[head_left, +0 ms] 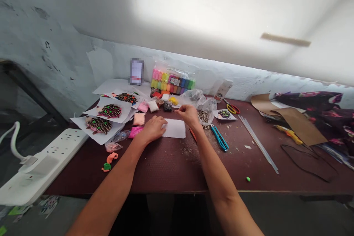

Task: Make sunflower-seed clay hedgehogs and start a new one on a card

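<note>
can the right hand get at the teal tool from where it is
Probably yes: the teal tool lies uncovered on the table, close to the right hand, off to its right.

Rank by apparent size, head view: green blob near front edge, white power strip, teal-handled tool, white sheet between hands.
1. White power strip, though nearness helps
2. White sheet
3. Teal-handled tool
4. Green blob
</note>
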A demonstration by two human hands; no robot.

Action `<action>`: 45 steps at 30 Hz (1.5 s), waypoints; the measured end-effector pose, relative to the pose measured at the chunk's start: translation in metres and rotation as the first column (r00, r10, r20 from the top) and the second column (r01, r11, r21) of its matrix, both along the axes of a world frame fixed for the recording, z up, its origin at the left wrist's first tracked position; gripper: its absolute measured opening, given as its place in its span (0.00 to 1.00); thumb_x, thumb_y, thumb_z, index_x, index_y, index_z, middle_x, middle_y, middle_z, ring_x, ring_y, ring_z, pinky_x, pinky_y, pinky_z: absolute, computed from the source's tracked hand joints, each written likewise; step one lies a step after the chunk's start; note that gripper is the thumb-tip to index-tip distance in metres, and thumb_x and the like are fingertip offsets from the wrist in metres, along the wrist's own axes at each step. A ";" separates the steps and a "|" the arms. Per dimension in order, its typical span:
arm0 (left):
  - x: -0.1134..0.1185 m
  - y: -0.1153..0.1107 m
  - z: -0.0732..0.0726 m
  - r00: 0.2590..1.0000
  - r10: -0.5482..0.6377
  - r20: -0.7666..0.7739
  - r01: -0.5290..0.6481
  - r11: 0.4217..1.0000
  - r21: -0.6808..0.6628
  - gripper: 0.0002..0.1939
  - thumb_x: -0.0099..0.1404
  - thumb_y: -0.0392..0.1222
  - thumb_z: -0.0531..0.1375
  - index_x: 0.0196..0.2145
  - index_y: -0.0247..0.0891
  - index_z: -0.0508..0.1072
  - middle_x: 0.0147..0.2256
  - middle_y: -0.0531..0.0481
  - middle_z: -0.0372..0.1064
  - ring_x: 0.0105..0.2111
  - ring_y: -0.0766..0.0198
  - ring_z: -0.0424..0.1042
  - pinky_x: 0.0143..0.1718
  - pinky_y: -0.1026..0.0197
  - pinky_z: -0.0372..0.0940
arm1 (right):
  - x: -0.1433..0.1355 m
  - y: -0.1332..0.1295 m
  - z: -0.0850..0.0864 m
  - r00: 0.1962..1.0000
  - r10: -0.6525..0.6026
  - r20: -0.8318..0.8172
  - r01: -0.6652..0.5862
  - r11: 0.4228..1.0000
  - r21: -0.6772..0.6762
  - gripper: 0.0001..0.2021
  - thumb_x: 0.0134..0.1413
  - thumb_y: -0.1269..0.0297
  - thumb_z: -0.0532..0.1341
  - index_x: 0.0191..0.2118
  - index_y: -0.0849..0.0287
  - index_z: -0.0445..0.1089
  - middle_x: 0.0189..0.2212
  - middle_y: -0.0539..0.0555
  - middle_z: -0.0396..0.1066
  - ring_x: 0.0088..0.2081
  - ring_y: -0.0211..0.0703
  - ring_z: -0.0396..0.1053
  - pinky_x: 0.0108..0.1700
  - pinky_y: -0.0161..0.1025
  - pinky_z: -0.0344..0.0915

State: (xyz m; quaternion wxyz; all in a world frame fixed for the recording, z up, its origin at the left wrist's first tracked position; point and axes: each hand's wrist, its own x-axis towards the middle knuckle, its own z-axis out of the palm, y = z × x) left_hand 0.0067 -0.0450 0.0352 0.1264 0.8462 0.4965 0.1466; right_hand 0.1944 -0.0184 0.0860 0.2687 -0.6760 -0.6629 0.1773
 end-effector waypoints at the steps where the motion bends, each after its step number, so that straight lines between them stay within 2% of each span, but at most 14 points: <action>1: 0.001 -0.002 0.000 1.000 -0.020 -0.015 0.020 1.000 0.005 0.18 0.63 0.38 0.56 0.49 0.42 0.80 0.52 0.42 0.75 0.51 0.48 0.71 0.57 0.50 0.64 | -0.003 0.005 0.004 0.999 -0.012 0.052 0.012 1.000 0.009 0.09 0.55 0.61 0.64 0.33 0.61 0.79 0.29 0.52 0.78 0.32 0.39 0.71 0.35 0.32 0.62; 3: 0.002 -0.004 0.000 0.999 -0.038 -0.036 0.038 0.999 0.008 0.18 0.63 0.37 0.56 0.48 0.43 0.80 0.52 0.41 0.74 0.51 0.47 0.71 0.56 0.48 0.64 | -0.008 0.013 0.011 0.992 -0.008 0.122 0.005 1.000 0.018 0.09 0.58 0.65 0.62 0.40 0.60 0.79 0.37 0.54 0.80 0.39 0.41 0.74 0.41 0.33 0.64; 5: 0.002 -0.005 0.001 0.998 -0.048 -0.047 0.048 0.999 0.002 0.18 0.63 0.36 0.56 0.47 0.43 0.80 0.52 0.42 0.74 0.51 0.47 0.71 0.56 0.49 0.64 | -0.011 0.018 0.014 0.986 -0.015 0.164 0.010 0.999 0.032 0.17 0.57 0.70 0.62 0.52 0.60 0.75 0.46 0.56 0.79 0.47 0.44 0.74 0.47 0.34 0.64; 8: 0.000 -0.005 0.003 0.996 -0.071 -0.053 0.070 0.997 -0.014 0.18 0.63 0.35 0.56 0.47 0.43 0.80 0.52 0.43 0.74 0.51 0.48 0.70 0.55 0.50 0.64 | -0.009 0.016 0.011 0.979 -0.048 0.199 0.041 0.998 0.039 0.21 0.59 0.69 0.61 0.58 0.61 0.71 0.49 0.58 0.78 0.51 0.46 0.73 0.50 0.35 0.64; 12: -0.002 -0.003 0.005 0.997 -0.072 -0.039 0.071 0.997 -0.029 0.19 0.61 0.35 0.57 0.47 0.43 0.80 0.51 0.43 0.75 0.51 0.48 0.71 0.55 0.51 0.64 | 0.005 -0.002 0.003 0.954 -0.100 0.283 0.115 0.993 -0.037 0.12 0.62 0.64 0.59 0.43 0.60 0.79 0.42 0.60 0.80 0.46 0.49 0.75 0.46 0.37 0.65; 15: -0.003 -0.003 0.006 0.997 -0.064 -0.040 0.063 0.997 -0.042 0.21 0.59 0.35 0.58 0.49 0.42 0.80 0.52 0.42 0.75 0.51 0.47 0.71 0.54 0.51 0.65 | 0.024 -0.023 0.005 0.924 -0.131 0.359 0.177 0.979 -0.099 0.11 0.61 0.64 0.59 0.40 0.60 0.80 0.40 0.59 0.80 0.43 0.49 0.76 0.42 0.36 0.65; 17: -0.003 -0.003 0.008 0.997 -0.062 -0.052 0.060 0.997 -0.055 0.21 0.59 0.35 0.57 0.50 0.42 0.79 0.52 0.41 0.74 0.52 0.47 0.71 0.54 0.51 0.65 | 0.036 -0.037 0.008 0.909 -0.097 0.405 0.180 0.969 -0.171 0.09 0.56 0.66 0.62 0.39 0.58 0.80 0.39 0.59 0.80 0.42 0.49 0.76 0.40 0.36 0.64; 22: -0.002 -0.006 0.014 0.993 -0.048 -0.111 0.038 0.995 -0.096 0.24 0.61 0.35 0.56 0.54 0.42 0.77 0.60 0.41 0.68 0.58 0.44 0.67 0.58 0.47 0.63 | 0.049 -0.063 0.016 0.856 0.062 0.513 0.166 0.907 -0.387 0.10 0.50 0.57 0.68 0.35 0.58 0.79 0.36 0.60 0.79 0.41 0.51 0.76 0.35 0.36 0.62; 25: -0.001 -0.007 0.017 0.979 -0.076 -0.190 0.047 0.987 -0.152 0.28 0.62 0.34 0.54 0.59 0.43 0.72 0.68 0.46 0.56 0.66 0.46 0.58 0.65 0.45 0.56 | 0.048 -0.067 0.015 0.837 0.140 0.530 0.140 0.880 -0.454 0.10 0.54 0.57 0.66 0.33 0.59 0.79 0.35 0.60 0.79 0.39 0.48 0.76 0.33 0.34 0.60; 29: -0.002 -0.007 0.019 0.969 -0.110 -0.221 0.063 0.976 -0.208 0.29 0.64 0.36 0.52 0.62 0.46 0.69 0.69 0.49 0.56 0.68 0.52 0.55 0.67 0.48 0.51 | 0.047 -0.067 0.013 0.858 0.125 0.498 0.091 0.918 -0.387 0.19 0.65 0.54 0.56 0.30 0.61 0.77 0.32 0.62 0.79 0.36 0.46 0.75 0.33 0.34 0.58; 32: -0.004 -0.006 0.021 0.971 -0.117 -0.209 0.071 0.974 -0.214 0.27 0.64 0.37 0.54 0.60 0.46 0.70 0.68 0.48 0.57 0.68 0.52 0.56 0.67 0.48 0.52 | 0.046 -0.064 0.011 0.929 0.069 0.364 0.033 0.963 -0.268 0.19 0.68 0.55 0.54 0.32 0.61 0.75 0.28 0.58 0.77 0.32 0.42 0.72 0.32 0.34 0.57; 37: -0.005 -0.008 0.024 0.975 -0.117 -0.191 0.072 0.972 -0.226 0.27 0.63 0.37 0.55 0.59 0.46 0.72 0.67 0.45 0.59 0.67 0.51 0.58 0.65 0.44 0.53 | 0.039 -0.054 0.004 0.986 0.118 -0.115 -0.130 0.987 -0.098 0.10 0.60 0.61 0.59 0.44 0.59 0.72 0.18 0.45 0.68 0.21 0.35 0.64 0.28 0.32 0.56; 41: -0.003 -0.009 0.026 0.972 -0.134 -0.194 0.087 0.969 -0.233 0.27 0.60 0.35 0.57 0.57 0.48 0.73 0.66 0.47 0.61 0.66 0.50 0.59 0.65 0.44 0.54 | 0.028 -0.050 0.000 0.810 0.215 -0.546 -0.315 0.944 -0.095 0.09 0.55 0.60 0.60 0.38 0.59 0.72 0.19 0.45 0.69 0.18 0.32 0.61 0.24 0.30 0.56; 45: -0.009 -0.006 0.024 0.974 -0.151 -0.166 0.109 0.965 -0.238 0.27 0.60 0.35 0.57 0.58 0.48 0.73 0.66 0.47 0.61 0.66 0.50 0.60 0.64 0.48 0.56 | 0.019 -0.048 -0.002 0.560 0.169 -0.811 -0.401 0.912 -0.088 0.13 0.46 0.61 0.65 0.40 0.59 0.73 0.30 0.52 0.78 0.27 0.36 0.73 0.26 0.30 0.62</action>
